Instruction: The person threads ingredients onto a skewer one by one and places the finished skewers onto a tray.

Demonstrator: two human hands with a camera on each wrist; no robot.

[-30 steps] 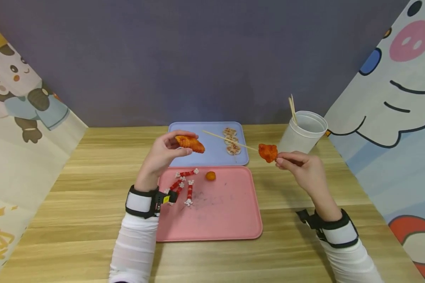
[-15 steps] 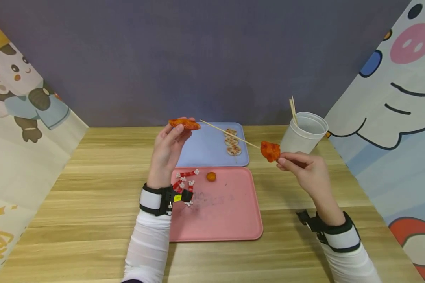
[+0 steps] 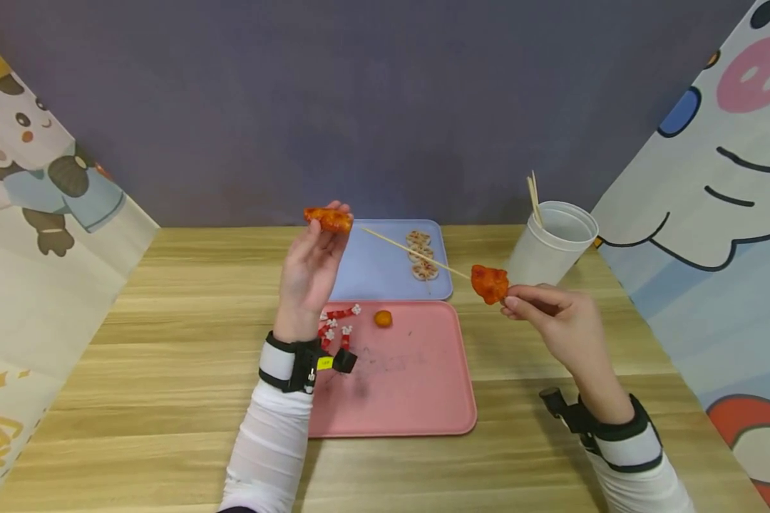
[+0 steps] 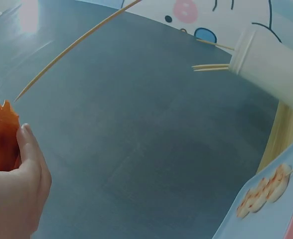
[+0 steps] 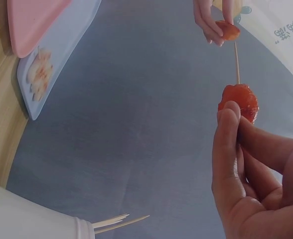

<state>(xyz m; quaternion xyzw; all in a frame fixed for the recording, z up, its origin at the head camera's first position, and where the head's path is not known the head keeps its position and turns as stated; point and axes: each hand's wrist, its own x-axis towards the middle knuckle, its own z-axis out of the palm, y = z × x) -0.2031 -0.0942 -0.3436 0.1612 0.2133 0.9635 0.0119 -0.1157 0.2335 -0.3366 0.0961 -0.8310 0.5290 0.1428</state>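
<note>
Right of the blue tray point(image 3: 368, 267), the right hand point(image 3: 565, 320) has its grip pinched on a bamboo skewer point(image 3: 417, 254) bearing an orange-red food piece point(image 3: 490, 284). Above the tray's left side, the left hand point(image 3: 309, 274) grasps a second piece point(image 3: 329, 219).

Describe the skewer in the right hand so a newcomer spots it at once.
On the wooden table, find the blue tray behind the pink tray. In the head view, the skewer slants across it, down to the right hand. Unlike the sticks in the white cup, it is held and carries a red-orange piece.
</note>
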